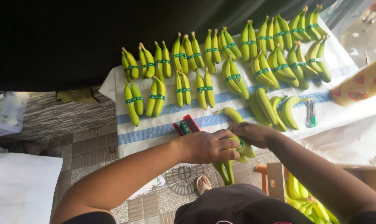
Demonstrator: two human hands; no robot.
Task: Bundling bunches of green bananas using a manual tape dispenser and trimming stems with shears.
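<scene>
Both hands, left hand (pixel 208 146) and right hand (pixel 252 133), clasping green-banded banana bunch (pixel 242 147), apparently wrapping green tape.

Market stall, banded banana bunches (pixel 233 79), floor cloth (pixel 154 128)

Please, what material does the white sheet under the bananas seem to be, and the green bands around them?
The white sheet looks like woven plastic sacking: slightly glossy, creased, with blue stripes, though the weave is too fine to confirm. The green bands look like thin adhesive tape or plastic film: flat, smooth and wrapped tightly around each pair of bananas.
</scene>
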